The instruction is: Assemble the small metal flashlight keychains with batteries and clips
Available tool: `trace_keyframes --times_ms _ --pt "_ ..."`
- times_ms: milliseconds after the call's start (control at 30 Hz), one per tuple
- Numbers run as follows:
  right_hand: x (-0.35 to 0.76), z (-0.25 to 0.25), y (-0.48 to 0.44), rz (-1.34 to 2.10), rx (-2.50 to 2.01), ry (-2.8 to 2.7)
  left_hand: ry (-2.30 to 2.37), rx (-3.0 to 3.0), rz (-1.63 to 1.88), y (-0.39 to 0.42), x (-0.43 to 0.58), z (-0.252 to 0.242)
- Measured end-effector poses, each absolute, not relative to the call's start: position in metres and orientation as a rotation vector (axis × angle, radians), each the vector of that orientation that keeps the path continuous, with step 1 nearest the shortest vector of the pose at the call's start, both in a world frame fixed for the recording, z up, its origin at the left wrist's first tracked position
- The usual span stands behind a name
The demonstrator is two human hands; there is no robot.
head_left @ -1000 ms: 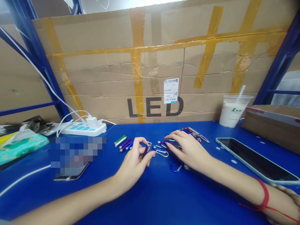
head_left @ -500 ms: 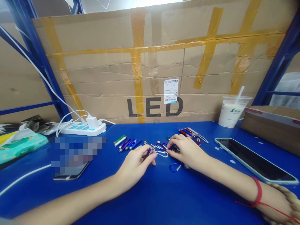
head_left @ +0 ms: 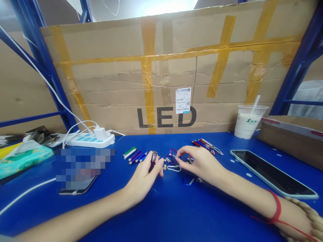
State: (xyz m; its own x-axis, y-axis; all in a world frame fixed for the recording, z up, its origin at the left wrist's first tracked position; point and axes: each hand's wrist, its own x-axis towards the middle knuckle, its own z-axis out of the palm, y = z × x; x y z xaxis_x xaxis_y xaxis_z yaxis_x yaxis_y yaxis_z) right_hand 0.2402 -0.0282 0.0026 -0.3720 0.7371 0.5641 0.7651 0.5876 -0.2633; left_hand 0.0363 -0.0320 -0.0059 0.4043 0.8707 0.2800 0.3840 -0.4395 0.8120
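Note:
My left hand (head_left: 145, 174) is closed round a dark purple tube (head_left: 152, 160), held nearly upright. Close to its right, my right hand (head_left: 199, 161) pinches a purple carabiner (head_left: 173, 153) between thumb and forefinger. Below the fingertips a silver carabiner (head_left: 174, 168) lies on the blue table (head_left: 161, 215). A blue carabiner (head_left: 187, 182) rests under my right palm, partly hidden. Behind my left hand are green and silver tubes (head_left: 130, 152) and several purple and blue ones (head_left: 135, 157). Beyond my right hand lies a bunch of red, blue and silver tubes (head_left: 204, 144).
At the left are a power strip (head_left: 88, 139), a partly blurred phone (head_left: 78, 186) and a green packet (head_left: 27, 158). Another phone (head_left: 272, 173), a cup with a straw (head_left: 248, 122) and a cardboard box (head_left: 290, 136) stand or lie at the right. A large cardboard sheet (head_left: 113, 90) is behind.
My left hand has turned the purple tube more upright and moved it slightly left, away from my right hand. My right fingertips have risen a little with the purple carabiner. The camera view has shifted slightly.

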Motion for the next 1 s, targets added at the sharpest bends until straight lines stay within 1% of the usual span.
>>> trace_keyframes --times_ms 100,200,300,433,533,867,933,1000 --pt "0.235 0.001 -0.035 -0.093 -0.843 -2.261 0.987 1.996 1.004 -0.033 0.037 -0.006" --pt "0.231 -0.001 -0.039 -0.146 -0.653 -2.288 0.936 2.044 1.013 -0.032 0.037 -0.009" --pt "0.230 -0.001 -0.040 -0.249 -0.650 -2.293 0.903 2.098 0.970 -0.030 0.037 -0.013" --pt "0.228 0.000 -0.042 -0.475 -0.657 -2.423 0.930 2.178 0.950 -0.029 0.036 -0.012" --pt "0.226 -0.001 -0.044 -0.556 -0.697 -2.479 0.917 2.241 0.943 -0.031 0.037 -0.010" --pt "0.220 -0.007 -0.048 -0.610 -0.709 -2.383 0.937 2.389 0.935 -0.037 0.035 -0.010" --pt "0.220 -0.007 -0.048 -0.568 -0.707 -2.385 0.959 2.379 0.915 -0.039 0.036 -0.010" --pt "0.220 -0.007 -0.048 -0.451 -0.723 -2.422 0.977 2.346 0.895 -0.040 0.036 -0.008"
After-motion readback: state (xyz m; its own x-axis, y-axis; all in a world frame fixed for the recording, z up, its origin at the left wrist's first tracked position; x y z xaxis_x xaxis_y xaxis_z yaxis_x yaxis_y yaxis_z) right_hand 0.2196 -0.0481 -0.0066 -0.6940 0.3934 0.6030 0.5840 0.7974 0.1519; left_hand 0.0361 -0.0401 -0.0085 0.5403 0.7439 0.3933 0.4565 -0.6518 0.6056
